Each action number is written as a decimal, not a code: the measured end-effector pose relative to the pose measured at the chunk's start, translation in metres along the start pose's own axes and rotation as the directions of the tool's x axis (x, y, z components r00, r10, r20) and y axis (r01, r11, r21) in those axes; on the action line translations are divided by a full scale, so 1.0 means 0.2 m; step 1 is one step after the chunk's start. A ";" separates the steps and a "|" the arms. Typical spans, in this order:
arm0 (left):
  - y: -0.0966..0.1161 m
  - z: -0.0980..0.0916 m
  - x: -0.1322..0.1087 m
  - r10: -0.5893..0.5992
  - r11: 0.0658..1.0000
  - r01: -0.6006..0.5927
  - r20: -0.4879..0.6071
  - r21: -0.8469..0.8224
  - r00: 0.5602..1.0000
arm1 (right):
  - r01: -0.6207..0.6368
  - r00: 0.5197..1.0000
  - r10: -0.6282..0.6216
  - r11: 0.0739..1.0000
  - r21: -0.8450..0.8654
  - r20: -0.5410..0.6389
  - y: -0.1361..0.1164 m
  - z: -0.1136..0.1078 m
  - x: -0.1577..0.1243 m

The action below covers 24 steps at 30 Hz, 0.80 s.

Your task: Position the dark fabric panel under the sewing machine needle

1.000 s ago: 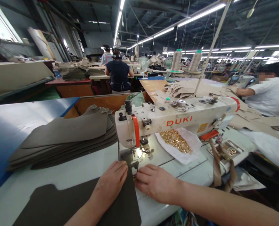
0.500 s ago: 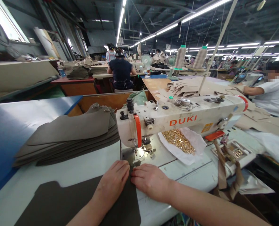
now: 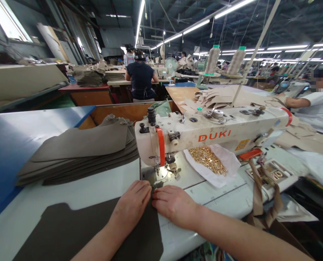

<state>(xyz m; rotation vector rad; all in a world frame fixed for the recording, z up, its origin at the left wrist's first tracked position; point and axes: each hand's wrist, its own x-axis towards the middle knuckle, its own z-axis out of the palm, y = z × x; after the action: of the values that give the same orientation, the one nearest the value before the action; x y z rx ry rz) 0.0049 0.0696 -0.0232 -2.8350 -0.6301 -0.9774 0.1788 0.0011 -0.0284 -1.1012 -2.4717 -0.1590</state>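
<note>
Stack of brown pieces (image 3: pixel 80 152) at table's (image 3: pixel 96 190) far left, left hand (image 3: pixel 131 206) and right hand (image 3: pixel 174 204) both flat, released, pressing dark fabric piece (image 3: pixel 69 232) at near edge under sewing machine (image 3: pixel 205 136) needle, gold rings (image 3: pixel 206 159) right.

Cut panels (image 3: pixel 80 154) are lying stacked left of the machine. Gold rings (image 3: pixel 207 159) are resting on white paper (image 3: pixel 228 165). Thread cones (image 3: pixel 213 59) are standing behind.
</note>
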 end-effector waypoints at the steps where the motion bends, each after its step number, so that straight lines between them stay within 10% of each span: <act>1: 0.00 0.00 0.00 -0.003 1.000 0.003 0.004 0.002 1.000 | 0.003 1.000 -0.003 1.000 -0.001 0.000 0.00 0.00 0.00; 24: 0.01 0.02 0.00 -0.098 0.993 0.098 0.005 -0.061 0.995 | -0.062 0.998 0.063 0.994 -0.089 0.008 0.00 -0.03 0.03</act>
<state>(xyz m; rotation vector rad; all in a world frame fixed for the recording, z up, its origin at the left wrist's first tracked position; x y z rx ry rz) 0.0078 0.0678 -0.0271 -2.8832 -0.7595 -1.0258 0.1777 0.0036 -0.0195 -1.2180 -2.4567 -0.2474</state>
